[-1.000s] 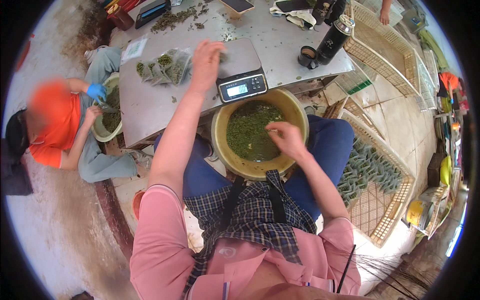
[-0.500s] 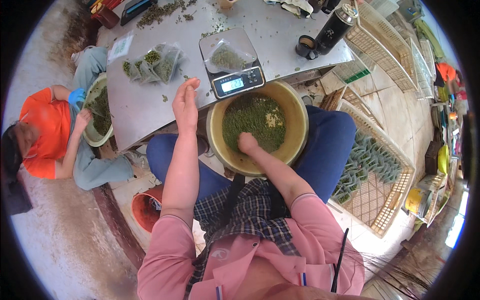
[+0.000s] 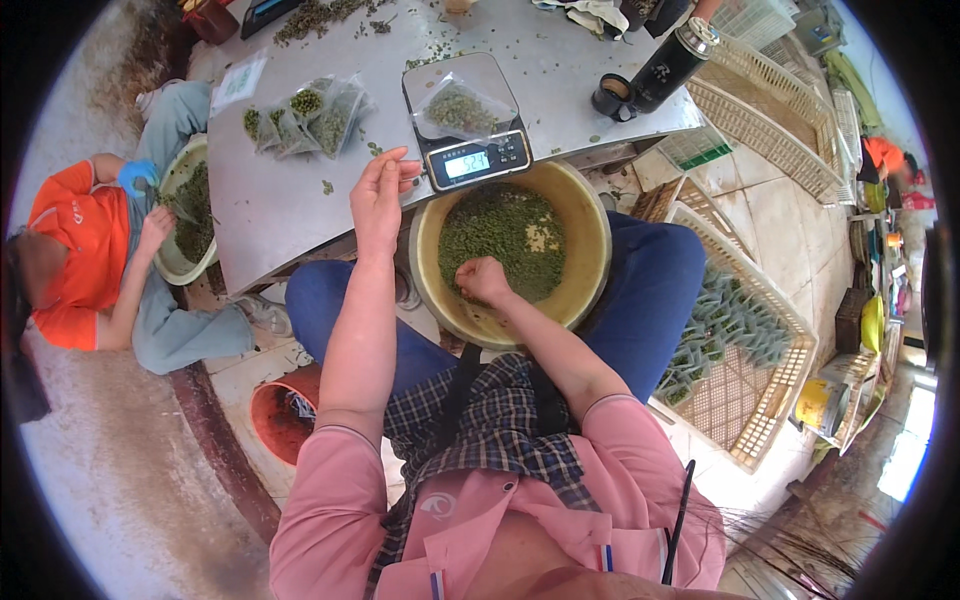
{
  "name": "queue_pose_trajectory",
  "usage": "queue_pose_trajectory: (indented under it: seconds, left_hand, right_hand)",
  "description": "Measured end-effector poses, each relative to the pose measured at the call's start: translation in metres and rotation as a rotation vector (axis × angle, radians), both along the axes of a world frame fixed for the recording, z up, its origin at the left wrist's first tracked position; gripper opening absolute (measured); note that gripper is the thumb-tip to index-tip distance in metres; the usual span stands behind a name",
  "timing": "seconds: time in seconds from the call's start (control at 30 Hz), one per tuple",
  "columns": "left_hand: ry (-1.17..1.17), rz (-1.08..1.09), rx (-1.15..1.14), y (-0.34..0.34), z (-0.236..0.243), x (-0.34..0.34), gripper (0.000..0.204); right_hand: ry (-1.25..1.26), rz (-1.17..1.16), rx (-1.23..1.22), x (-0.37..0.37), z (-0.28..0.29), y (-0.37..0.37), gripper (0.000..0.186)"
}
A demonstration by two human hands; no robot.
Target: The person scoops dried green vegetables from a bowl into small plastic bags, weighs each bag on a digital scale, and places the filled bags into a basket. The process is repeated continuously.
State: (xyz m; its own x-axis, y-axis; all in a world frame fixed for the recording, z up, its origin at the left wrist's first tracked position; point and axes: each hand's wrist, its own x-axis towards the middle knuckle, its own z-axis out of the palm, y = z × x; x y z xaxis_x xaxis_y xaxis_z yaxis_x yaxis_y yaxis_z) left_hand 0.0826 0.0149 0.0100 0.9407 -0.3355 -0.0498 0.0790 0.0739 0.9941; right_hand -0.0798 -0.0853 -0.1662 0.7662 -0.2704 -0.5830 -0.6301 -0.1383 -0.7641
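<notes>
The right hand (image 3: 484,280) is clenched on green leaves (image 3: 505,230) in the yellow basin (image 3: 590,260), while the left hand (image 3: 378,195) hovers released at ten o'clock of it.

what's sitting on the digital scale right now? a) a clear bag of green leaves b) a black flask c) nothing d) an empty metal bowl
a: a clear bag of green leaves lies on the pan of the scale, while the right hand is down in the yellow basin and the left hand is raised beside the scale.
</notes>
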Motion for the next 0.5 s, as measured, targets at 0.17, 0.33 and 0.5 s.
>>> queue_pose_trajectory:
  seconds: [0.17, 0.33, 0.5]
  left_hand:
    - [-0.005, -0.041, 0.013, 0.002, 0.000, -0.001, 0.027]
    - [-0.003, -0.070, 0.021, 0.004, 0.004, -0.002, 0.027]
    - [-0.012, -0.093, 0.013, 0.005, 0.005, -0.003, 0.026]
  right_hand:
    - [-0.192, -0.250, 0.146, -0.007, 0.034, -0.019, 0.006]
    - [-0.551, -0.452, 0.186, 0.002, 0.120, -0.042, 0.006]
    - [-0.712, -0.407, -0.176, 0.049, 0.204, -0.076, 0.017]
